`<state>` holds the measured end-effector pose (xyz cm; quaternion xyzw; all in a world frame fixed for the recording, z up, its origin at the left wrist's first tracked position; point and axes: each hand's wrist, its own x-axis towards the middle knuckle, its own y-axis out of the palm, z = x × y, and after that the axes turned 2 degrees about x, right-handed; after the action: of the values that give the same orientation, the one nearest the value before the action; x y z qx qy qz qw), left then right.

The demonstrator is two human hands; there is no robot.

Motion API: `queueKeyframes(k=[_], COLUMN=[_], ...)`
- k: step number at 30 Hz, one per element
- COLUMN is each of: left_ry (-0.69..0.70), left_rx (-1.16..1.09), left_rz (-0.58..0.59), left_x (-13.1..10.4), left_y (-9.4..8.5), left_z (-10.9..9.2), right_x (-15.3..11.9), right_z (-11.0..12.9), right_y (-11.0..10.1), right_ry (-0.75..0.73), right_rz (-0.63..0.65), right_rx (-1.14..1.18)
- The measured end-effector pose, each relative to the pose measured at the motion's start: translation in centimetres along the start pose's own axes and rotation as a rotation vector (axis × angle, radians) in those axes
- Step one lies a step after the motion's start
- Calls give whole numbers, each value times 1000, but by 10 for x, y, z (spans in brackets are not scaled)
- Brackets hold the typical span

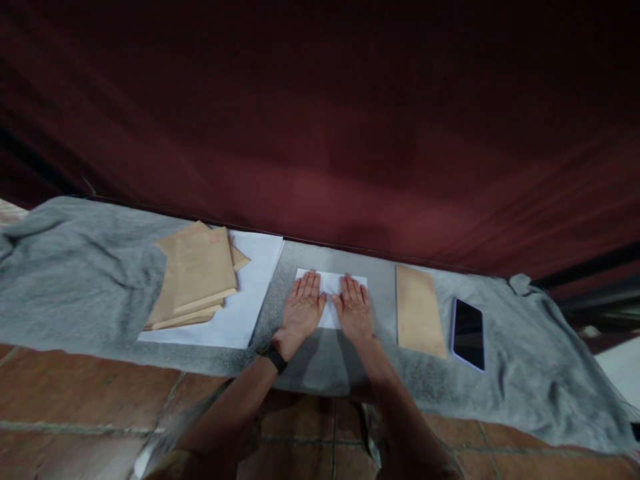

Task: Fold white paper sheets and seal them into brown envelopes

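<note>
A small white sheet of paper, perhaps folded, lies on the grey cloth in front of me. Flat on its left part rests my left hand, fingers stretched forward, a black band on that wrist. My right hand presses flat on the right part, its fingers also extended. Both thumbs point inward, with a strip of paper showing between them. Neither hand grips anything. To the right of my right hand lies a single brown envelope.
Several brown envelopes lie in a loose pile at left, over large white sheets. A phone with a purple edge lies at right. The grey cloth covers a long surface before a dark red curtain. Tiled floor shows below.
</note>
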<state>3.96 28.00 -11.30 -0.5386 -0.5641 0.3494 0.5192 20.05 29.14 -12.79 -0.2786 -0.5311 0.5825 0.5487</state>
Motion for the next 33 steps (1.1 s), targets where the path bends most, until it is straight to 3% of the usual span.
queueKeyframes(k=[13,18,21,27,30,33], left_ry=[-118,-124,-91,230,268,242], left_rx=[169,176,161,78,84,77], left_rz=[40,-15,-82,-80,-58,-70], left_x=[-5,-12,-19,-49,-60,-63], left_y=[-5,-9,-11,1,10,15], left_z=[20,26,17,-19,-24,-19], right_x=[-19,-28,-33,-49,-59,-63], right_z=[-35,-43,-35,11,21,15], right_y=[-3,-7,-14,-23,-22,-18], right_ry=[14,13,33,-147,-177,-132], right_rz=[-94,-190,-190,21,99,82], right_rx=[-164,-196,-173,46,89,55])
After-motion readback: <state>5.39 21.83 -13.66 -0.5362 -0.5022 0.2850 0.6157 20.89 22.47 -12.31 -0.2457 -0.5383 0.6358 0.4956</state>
